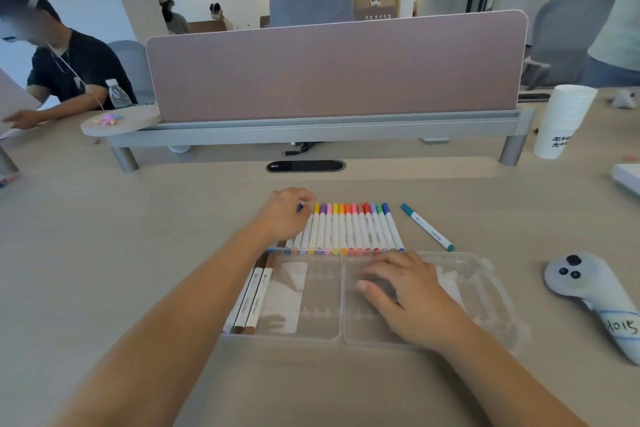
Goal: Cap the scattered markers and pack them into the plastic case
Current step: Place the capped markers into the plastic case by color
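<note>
The pale table (121,253) carries everything, and the pink divider screen (336,69) closes off its far side, so the work sits in the strip nearest the person. The clear plastic case (311,305) lies open and flat at the near edge, both halves facing up, probably so that markers can be laid straight in from the row behind it. That row of markers (349,229) lies just beyond the case's far rim, barrels side by side and touching. The coloured caps all point away, which suggests they have been sorted for packing. To the right, a grey controller (588,291) lies well apart from the work. The right hand (408,295) rests palm down in the right half of the case with its fingers straight and slightly spread. It holds nothing and most likely pins the light case so it does not slide. The left hand (282,218) sits at the left end of the row, its fingers curled and pinching what looks like a dark blue marker (300,207); whether that is the cap or the tip is too small to tell. Three brown markers (252,298) already lie along the left wall of the case's left half. A teal marker (427,227) lies alone and aslant to the right of the row, capped and not yet gathered.
</note>
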{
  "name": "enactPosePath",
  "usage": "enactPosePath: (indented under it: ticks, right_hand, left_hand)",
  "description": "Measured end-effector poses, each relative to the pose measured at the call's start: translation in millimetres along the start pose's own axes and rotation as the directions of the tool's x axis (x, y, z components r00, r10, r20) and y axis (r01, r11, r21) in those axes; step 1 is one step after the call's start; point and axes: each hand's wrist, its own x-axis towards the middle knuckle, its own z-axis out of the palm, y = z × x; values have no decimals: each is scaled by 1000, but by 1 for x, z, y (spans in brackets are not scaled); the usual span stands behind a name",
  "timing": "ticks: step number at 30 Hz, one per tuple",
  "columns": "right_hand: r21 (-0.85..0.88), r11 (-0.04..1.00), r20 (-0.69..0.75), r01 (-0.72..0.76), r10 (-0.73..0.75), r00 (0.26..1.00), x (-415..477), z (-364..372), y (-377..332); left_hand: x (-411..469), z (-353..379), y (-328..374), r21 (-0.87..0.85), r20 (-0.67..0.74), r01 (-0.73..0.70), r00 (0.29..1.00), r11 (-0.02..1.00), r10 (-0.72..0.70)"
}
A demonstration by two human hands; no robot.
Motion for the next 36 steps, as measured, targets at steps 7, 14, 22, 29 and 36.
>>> enactPosePath:
  ticks: [7,14,22,29,36]
  right_hand:
    - [-49,999,75,-10,13,997,2,3,1]
    - [-53,999,64,-10,13,998,2,5,3]
    - [-54,999,62,-10,13,998,2,5,2]
    - [-62,998,83,-21,26,996,3,4,1]
    - [-57,998,64,-14,18,998,1,4,1]
  left_hand:
    - [39,3,11,-13,157,59,986,998,-56]
    - [57,19,21,40,244,30,969,999,-39]
    - [65,35,55,77,320,-4,947,997,-21]
    - [68,42,63,201,311,3,948,980,-66]
    - [66,37,68,188,345,-37,938,982,-30]
